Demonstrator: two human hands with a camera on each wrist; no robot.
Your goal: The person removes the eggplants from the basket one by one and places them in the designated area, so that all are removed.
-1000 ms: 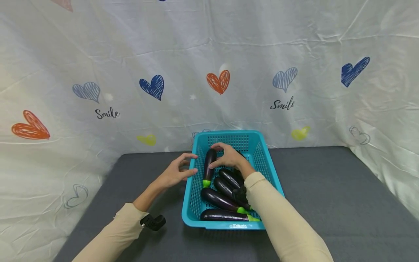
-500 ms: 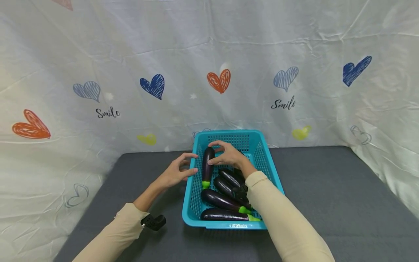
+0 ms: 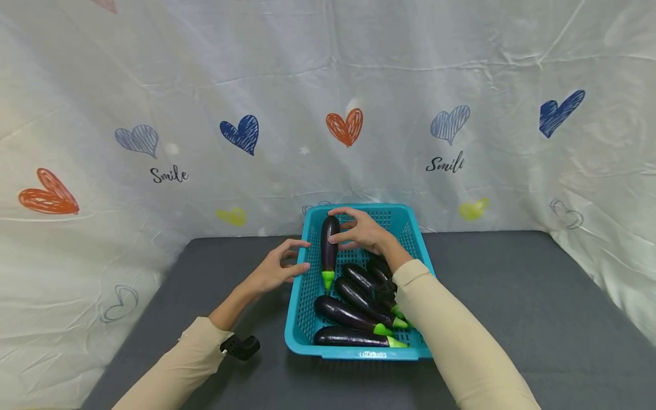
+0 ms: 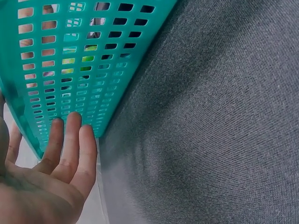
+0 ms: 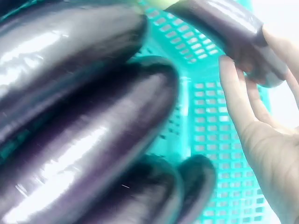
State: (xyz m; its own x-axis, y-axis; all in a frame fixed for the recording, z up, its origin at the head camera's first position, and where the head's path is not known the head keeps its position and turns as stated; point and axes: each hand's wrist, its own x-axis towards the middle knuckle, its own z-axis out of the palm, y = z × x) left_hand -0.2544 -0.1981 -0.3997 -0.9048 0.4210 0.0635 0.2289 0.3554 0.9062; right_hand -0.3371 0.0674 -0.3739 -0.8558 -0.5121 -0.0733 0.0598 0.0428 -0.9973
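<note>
While the left hand (image 3: 274, 270) keeps its place at the left rim of the blue basket (image 3: 343, 353), the right hand (image 3: 366, 232) has shifted toward the top of the frame, and the held eggplant (image 3: 328, 250) has gone with it. Half a second ago this eggplant sat lower in the head view; now its rounded end lies near the upper left corner of the basket, and its green stem end, pointing down the frame, stands a little clear of the lower eggplant (image 3: 348, 316), which lies slantwise below it. The right forearm has swung a little to the right as well, so the green stem ends of the middle eggplants (image 3: 361, 299) now show beside the sleeve (image 3: 451, 336). The right hand is part closed, with digits on both sides of the eggplant's rounded end, and the right wrist view shows this grip at its upper right. The left hand is loosely spread and has hold of nothing; its fingers are close by the basket's outer wall, though I cannot tell whether they touch it. To my eye, the shift means that this one eggplant's place along the left side of the basket is being adjusted and it is not yet let go, while the others seem undisturbed; whether it is lifted or rests on the basket floor is unclear
</note>
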